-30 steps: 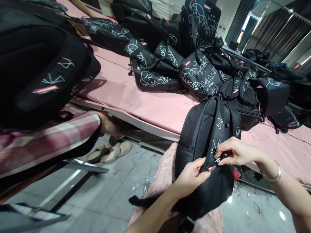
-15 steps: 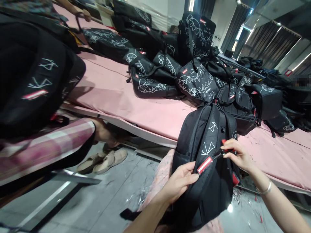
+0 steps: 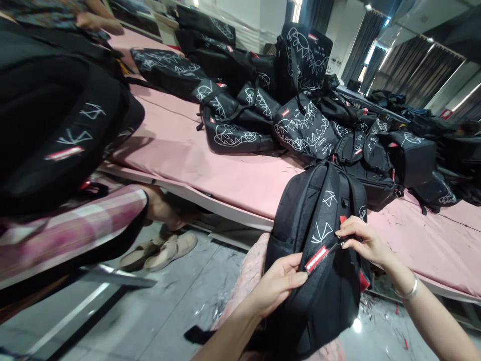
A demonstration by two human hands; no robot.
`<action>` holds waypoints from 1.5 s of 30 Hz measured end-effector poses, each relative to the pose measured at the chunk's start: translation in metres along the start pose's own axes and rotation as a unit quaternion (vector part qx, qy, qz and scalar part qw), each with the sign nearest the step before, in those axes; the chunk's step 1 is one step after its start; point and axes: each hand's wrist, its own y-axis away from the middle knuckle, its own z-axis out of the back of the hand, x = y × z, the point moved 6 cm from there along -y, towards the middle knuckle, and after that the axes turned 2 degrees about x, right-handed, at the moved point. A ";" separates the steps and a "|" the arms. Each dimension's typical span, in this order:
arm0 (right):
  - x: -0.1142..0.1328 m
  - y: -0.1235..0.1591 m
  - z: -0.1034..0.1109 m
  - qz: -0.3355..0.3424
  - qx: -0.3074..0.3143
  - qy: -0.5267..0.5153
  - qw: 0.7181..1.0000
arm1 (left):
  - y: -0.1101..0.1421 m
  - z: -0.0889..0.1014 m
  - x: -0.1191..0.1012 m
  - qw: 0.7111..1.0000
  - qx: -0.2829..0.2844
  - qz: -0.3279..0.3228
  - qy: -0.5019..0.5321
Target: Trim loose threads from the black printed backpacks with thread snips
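A black backpack (image 3: 289, 215) rests upright on my lap against the pink table's edge, its shoulder straps facing me. White line drawings and a red label (image 3: 316, 258) with white lettering mark the nearer shoulder strap (image 3: 319, 210). My left hand (image 3: 283, 281) pinches that strap at the label's lower end, thumb on top. In my right hand (image 3: 363, 239) is a small pair of thread snips (image 3: 333, 246), partly hidden by the fingers. Their dark pointed tip reaches the label's upper end.
Several black backpacks (image 3: 304, 125) are heaped on the pink table (image 3: 225, 175). At the left, a seated co-worker's plaid-covered leg (image 3: 82, 225) is beside a large black backpack (image 3: 48, 130). Sandals (image 3: 171, 250) and thread scraps lie on the grey floor (image 3: 176, 301). Another person's hand (image 3: 90, 21) shows behind.
My right hand has shifted slightly left, bringing the snips' tip closer along the label's upper end. My left hand keeps its pinch. The co-worker's backpack at the left has moved a little right.
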 end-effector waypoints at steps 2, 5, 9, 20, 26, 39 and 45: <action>0.003 -0.001 0.000 0.018 0.004 0.009 1.000 | 0.000 0.000 0.000 1.000 -0.004 -0.002 -0.002; 0.005 -0.002 0.001 0.028 0.010 0.004 1.000 | -0.001 0.001 0.000 1.000 -0.008 -0.004 0.000; 0.001 -0.001 0.005 0.017 0.001 0.006 1.000 | 0.000 0.001 0.001 1.000 -0.004 -0.006 0.008; 0.003 -0.003 0.003 0.027 -0.002 0.009 1.000 | -0.001 0.001 0.002 1.000 -0.011 0.003 0.004; 0.010 -0.007 0.001 0.058 0.021 0.009 0.998 | -0.001 0.003 0.004 1.000 -0.006 -0.009 0.001; 0.013 -0.010 0.009 0.061 0.039 0.023 0.997 | 0.000 0.002 0.001 1.000 -0.011 -0.019 0.003; 0.016 -0.011 0.006 0.072 0.067 0.017 0.995 | -0.002 0.004 0.004 1.000 0.001 -0.025 -0.005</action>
